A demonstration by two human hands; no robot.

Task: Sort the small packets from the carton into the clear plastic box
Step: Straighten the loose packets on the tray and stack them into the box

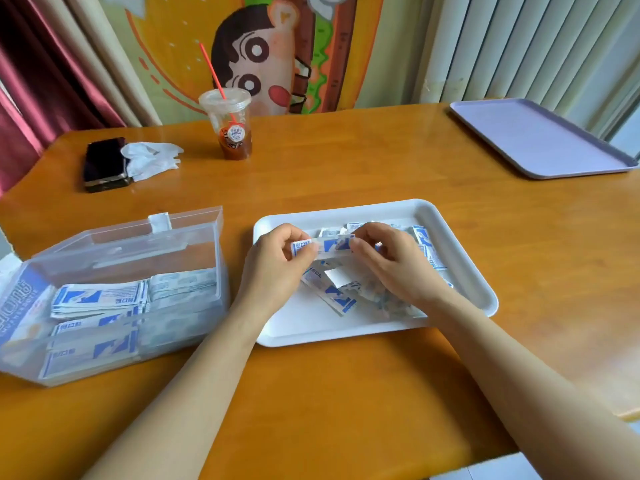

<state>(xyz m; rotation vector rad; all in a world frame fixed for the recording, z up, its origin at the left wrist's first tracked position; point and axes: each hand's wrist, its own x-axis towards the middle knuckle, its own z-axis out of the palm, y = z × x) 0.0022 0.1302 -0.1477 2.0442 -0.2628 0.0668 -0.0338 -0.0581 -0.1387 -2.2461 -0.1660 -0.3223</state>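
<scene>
Packet (323,244): looked light, thin and floppy; it spanned both hands' fingertips and was best pinched at the ends.
Left hand (277,258): curled fingers pinched its left end.
Right hand (388,261): fingertips pinched the right end.
Clear plastic box (121,251): left of the fingers, lid open.

Wooden table (346,174), clear box (114,251), white tray (298,323), perhaps phone (104,164)

Left hand (277,263), right hand (393,266), 2 bare forearms
</scene>
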